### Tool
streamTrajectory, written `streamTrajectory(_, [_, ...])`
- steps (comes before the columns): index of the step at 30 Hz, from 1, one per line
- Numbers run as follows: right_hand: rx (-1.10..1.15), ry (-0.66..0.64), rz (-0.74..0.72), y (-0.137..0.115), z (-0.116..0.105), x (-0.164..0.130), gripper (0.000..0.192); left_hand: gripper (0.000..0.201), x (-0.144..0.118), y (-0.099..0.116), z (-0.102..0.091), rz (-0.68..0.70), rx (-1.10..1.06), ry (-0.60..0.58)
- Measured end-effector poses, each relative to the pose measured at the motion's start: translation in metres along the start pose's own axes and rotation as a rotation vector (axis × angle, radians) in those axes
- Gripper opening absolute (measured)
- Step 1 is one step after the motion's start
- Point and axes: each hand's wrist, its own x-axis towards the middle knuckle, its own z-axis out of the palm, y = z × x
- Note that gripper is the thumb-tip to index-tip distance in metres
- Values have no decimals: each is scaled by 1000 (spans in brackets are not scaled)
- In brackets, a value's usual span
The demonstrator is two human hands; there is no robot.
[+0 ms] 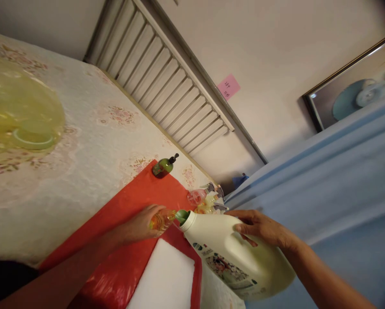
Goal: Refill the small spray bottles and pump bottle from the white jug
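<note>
My right hand (260, 227) is wrapped round the handle of a large cream jug (231, 253) with a printed label. The jug is tilted, its green-lipped mouth (182, 216) pointing left. Against that mouth sits the neck of a small clear bottle (162, 221) holding orange-yellow liquid. My left hand (144, 223) grips this bottle around its body. Whether liquid is flowing between the two cannot be made out. Beneath both hands lies a red plastic sheet (115, 223), with a white foam block (163, 274) on it.
A green pump bottle (163, 168) stands at the sheet's far corner. Several small bottles (199, 196) with pink and yellow contents cluster behind the jug's mouth. A yellow plastic bag (22, 103) lies left on the floral tablecloth (92, 171). Blue curtain (334, 184) hangs right; a white rack (166, 77) leans behind.
</note>
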Motion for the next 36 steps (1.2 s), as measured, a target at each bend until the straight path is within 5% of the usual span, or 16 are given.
streamTrajectory(36, [17, 14, 9, 2, 0, 0, 51, 65, -3, 7, -4, -12, -2, -38])
